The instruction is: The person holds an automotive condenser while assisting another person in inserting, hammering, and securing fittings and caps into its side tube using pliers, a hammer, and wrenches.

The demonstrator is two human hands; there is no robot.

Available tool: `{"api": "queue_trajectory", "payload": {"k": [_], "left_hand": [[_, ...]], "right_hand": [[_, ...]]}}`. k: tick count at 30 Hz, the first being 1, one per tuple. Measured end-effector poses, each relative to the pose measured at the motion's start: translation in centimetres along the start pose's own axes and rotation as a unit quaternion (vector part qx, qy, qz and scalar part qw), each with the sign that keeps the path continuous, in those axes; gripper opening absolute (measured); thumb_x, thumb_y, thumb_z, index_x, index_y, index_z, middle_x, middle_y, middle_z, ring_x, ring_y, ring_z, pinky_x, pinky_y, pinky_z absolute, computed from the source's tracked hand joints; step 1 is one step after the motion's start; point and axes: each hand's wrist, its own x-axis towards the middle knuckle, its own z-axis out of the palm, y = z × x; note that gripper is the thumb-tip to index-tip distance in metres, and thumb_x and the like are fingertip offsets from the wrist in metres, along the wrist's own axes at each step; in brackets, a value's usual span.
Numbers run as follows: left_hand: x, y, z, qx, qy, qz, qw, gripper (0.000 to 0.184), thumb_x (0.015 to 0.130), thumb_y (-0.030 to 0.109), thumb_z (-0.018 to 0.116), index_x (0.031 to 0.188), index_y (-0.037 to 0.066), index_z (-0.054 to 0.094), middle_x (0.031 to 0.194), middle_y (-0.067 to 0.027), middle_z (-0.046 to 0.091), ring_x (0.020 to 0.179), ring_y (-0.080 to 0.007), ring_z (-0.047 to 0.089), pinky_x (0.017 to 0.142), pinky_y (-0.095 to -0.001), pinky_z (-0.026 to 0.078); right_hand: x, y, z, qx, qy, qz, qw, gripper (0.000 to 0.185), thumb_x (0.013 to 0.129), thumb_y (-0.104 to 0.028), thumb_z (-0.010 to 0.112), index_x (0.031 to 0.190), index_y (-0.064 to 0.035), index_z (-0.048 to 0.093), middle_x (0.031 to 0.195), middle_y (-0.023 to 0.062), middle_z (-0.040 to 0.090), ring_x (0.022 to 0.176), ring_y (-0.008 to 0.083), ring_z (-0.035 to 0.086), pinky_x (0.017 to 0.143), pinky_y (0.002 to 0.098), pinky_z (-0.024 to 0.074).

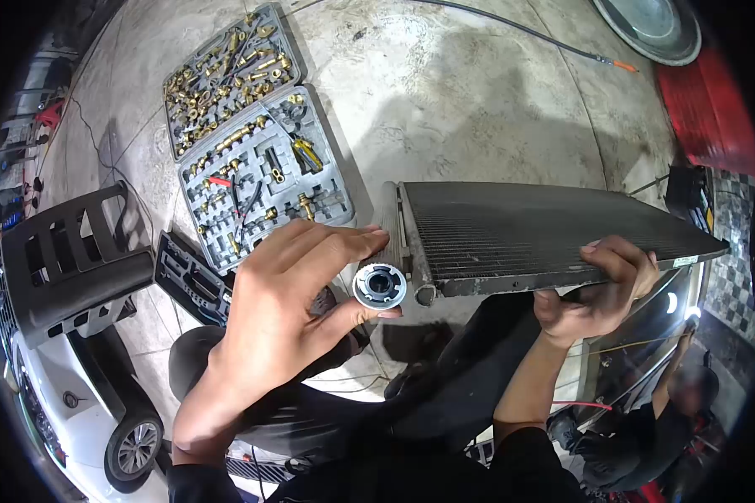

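A flat, dark finned radiator-like panel (528, 230) is held up in front of me. My right hand (600, 289) grips its near edge, thumb below and fingers on top. At its left end runs a ribbed tube (389, 226). My left hand (289, 293) is closed around a round cap-like end (380, 286), thumb underneath and fingers over the top. That end is whitish and toothed at the rim, with a dark hole in the middle. Beside it, an open round pipe end (426, 294) shows at the panel's corner.
An open grey case (331, 159) of brass fittings lies on the floor beyond my left hand. A black tool case (195, 281), a plastic stool (67, 268) and a white car (67, 402) are left. Another person (637, 440) crouches at lower right.
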Motion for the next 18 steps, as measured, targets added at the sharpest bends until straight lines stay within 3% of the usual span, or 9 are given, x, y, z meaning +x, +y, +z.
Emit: {"api": "queue_trajectory", "payload": {"k": [7,10,18], "left_hand": [[-0.26,0.22,0.11,0.012,0.004,0.023,1.000,0.051,0.067,0.028,0.083,0.105,-0.002,0.067,0.104,-0.0116,0.072,0.089,-0.0305,0.067,0.078,-0.0378,0.053],[-0.27,0.64,0.01,0.020,-0.006,-0.011,1.000,0.042,0.068,0.023,0.086,0.096,-0.003,0.067,0.105,-0.0127,0.074,0.096,-0.0288,0.070,0.084,-0.0369,0.053],[-0.35,0.58,0.22,0.049,0.007,0.011,0.999,0.049,0.068,0.024,0.085,0.106,-0.002,0.070,0.103,-0.0132,0.073,0.093,-0.0292,0.069,0.083,-0.0376,0.053]], "right_hand": [[-0.35,0.03,-0.11,0.003,0.013,-0.019,1.000,0.073,0.068,-0.076,0.068,0.085,-0.0057,0.062,0.082,0.0080,0.061,0.087,0.0232,0.057,0.103,0.0481,0.0306],[-0.40,0.12,-0.06,0.005,0.016,-0.036,0.999,0.073,0.068,-0.077,0.068,0.085,-0.0056,0.061,0.081,0.0080,0.061,0.085,0.0232,0.057,0.102,0.0470,0.0311],[-0.32,-0.08,0.32,0.011,0.025,-0.017,0.999,0.074,0.069,-0.077,0.067,0.084,-0.0051,0.061,0.077,0.0070,0.060,0.081,0.0229,0.057,0.103,0.0452,0.0308]]}}
